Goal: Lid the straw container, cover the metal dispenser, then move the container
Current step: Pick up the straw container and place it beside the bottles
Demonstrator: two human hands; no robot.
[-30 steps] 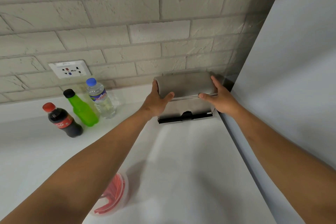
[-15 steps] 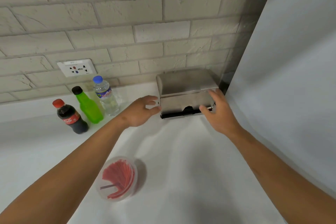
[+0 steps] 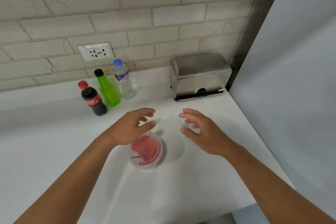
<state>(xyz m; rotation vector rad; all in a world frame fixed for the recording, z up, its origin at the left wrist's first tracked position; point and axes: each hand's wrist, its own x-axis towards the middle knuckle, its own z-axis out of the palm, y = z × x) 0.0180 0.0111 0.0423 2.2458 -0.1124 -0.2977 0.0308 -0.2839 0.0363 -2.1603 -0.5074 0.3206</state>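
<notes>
A round clear plastic container (image 3: 147, 150) full of red straws sits on the white counter (image 3: 54, 151), with a clear lid on it. The metal dispenser (image 3: 200, 75) stands in the back right corner with its cover down. My left hand (image 3: 133, 126) hovers just above and behind the container, fingers apart, holding nothing. My right hand (image 3: 199, 129) hovers to the container's right, also with spread fingers and nothing in it. Both hands are well short of the dispenser.
Three bottles stand at the back left: a cola bottle (image 3: 93, 99), a green bottle (image 3: 107, 88) and a water bottle (image 3: 123, 80). A wall socket (image 3: 96, 51) sits in the brick wall. A grey panel (image 3: 294, 82) bounds the counter on the right.
Both hands let go of the metal dispenser and pulled back toward me. They now hover near the straw container. The dispenser's cover is down.
</notes>
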